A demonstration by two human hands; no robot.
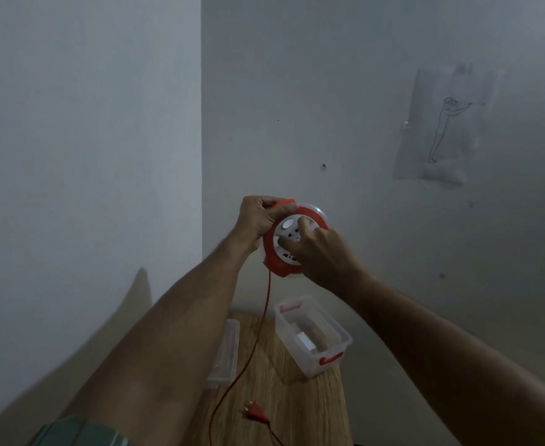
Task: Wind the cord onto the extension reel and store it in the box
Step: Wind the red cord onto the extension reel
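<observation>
I hold a round red and white extension reel [288,244] up in front of the wall, its socket face toward me. My left hand [256,218] grips its upper left rim. My right hand [321,252] lies over the white centre disc, fingers pressed on it. A thin red cord [262,320] hangs from the reel's lower left edge down to the wooden table [300,410]. The cord's red plug [254,411] lies on the tabletop. A clear plastic box [313,336] with red clip handles stands open on the table below the reel.
The box's clear lid [226,352] lies flat at the table's left edge. The table stands in a corner between two grey walls. A line drawing on paper [445,130] hangs on the right wall.
</observation>
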